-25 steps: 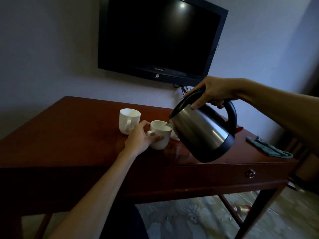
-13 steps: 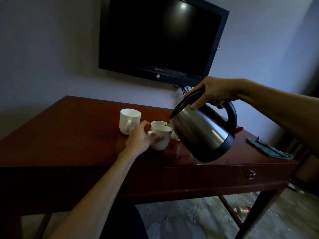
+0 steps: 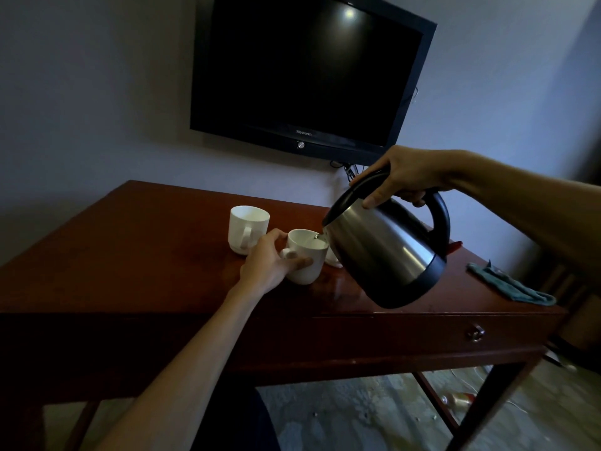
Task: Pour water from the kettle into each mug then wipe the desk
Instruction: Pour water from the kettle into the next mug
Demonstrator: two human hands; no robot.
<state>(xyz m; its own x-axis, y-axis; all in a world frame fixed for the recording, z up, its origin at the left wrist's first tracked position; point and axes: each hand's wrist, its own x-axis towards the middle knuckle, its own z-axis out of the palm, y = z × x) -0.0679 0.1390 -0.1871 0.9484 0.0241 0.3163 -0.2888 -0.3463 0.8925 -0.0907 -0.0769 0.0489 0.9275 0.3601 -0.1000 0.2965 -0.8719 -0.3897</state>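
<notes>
A brushed-silver kettle [image 3: 387,252] with a glossy black lid, handle and base band showed against a reddish-brown desk [image 3: 136,255]. Two plain white mugs [image 3: 248,227] [image 3: 307,260] stood out on the polished wood. A teal-green cloth [image 3: 510,284] lay on the desk. The television [image 3: 305,73] was black, its screen dark but for one pale glare spot, against a grey-lilac wall [image 3: 97,92]. The floor [image 3: 357,415] below was mottled grey and off-white.

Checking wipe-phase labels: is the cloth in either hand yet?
No, the teal cloth lies on the desk at its right end, while the right hand holds the kettle and the left hand grips a mug.
</notes>
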